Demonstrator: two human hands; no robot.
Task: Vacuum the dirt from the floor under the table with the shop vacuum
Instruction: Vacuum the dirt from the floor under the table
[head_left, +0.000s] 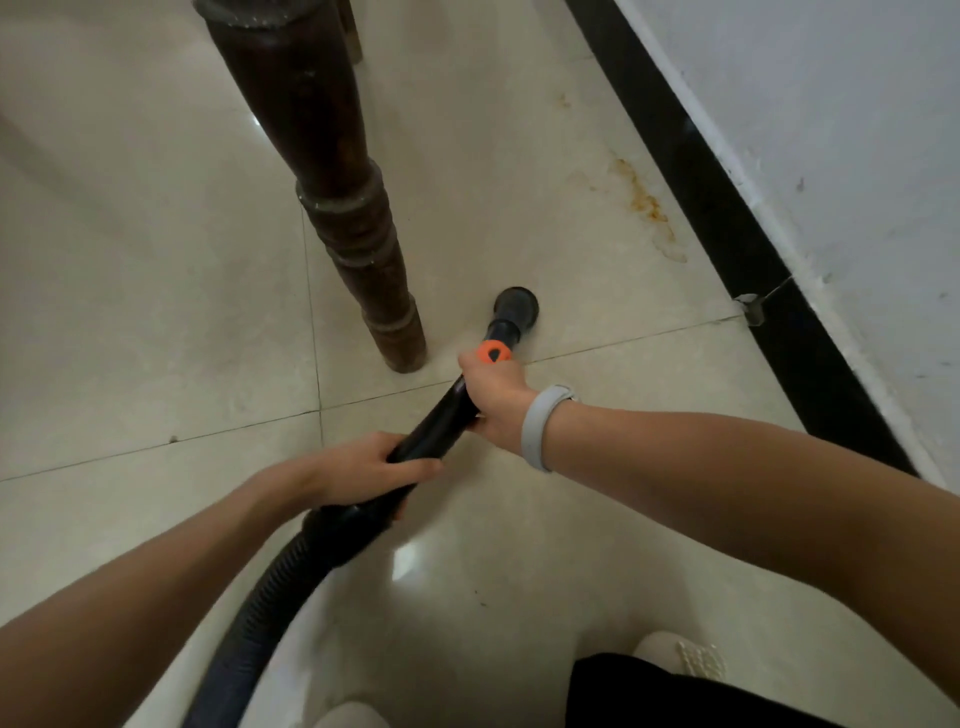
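Both arms extend forward and downward over the cream glossy tiled floor (156, 291). The right hand (493, 397), wearing a pale grey wristband (540, 426), wraps its fingers round the rigid black vacuum wand (441, 421) just behind the orange collar (493, 352); wrist bent slightly inward. The left hand (363, 467) grips the same wand lower down, fingers curled over its top, close to where the black ribbed hose (270, 597) joins and runs back toward the bottom edge of the floor. The round black nozzle (516, 305) rests on or just above a tile, just beside the foot of the dark turned wooden table leg (358, 234). Rust-coloured stains (644, 202) mark the floor near the black skirting (737, 228) along the white wall (831, 130).
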